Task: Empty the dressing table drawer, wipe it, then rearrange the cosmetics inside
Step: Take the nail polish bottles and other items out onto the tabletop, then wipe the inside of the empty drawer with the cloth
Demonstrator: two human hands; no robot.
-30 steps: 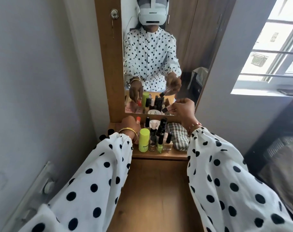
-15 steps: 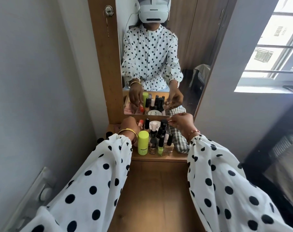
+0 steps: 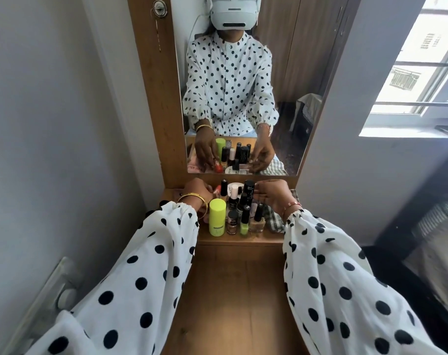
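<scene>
Cosmetics crowd the dressing table shelf under the mirror: a lime green tube, several nail polish bottles, black tubes and a white compact. My left hand is at the shelf's back left, its fingers round a red bottle. At the back right my right hand is down among the bottles. The mirror shows its fingertips pinching a small pale bottle. The wooden drawer lies open below between my sleeves.
A checked cloth lies on the shelf's right end under my right wrist. The mirror stands right behind the cosmetics. A grey wall closes the left side. A window and dark furniture are on the right.
My right hand, raised with a small black-capped bottle a second ago, has come down to the shelf beside the black tubes. My left hand has stayed at the red bottle.
</scene>
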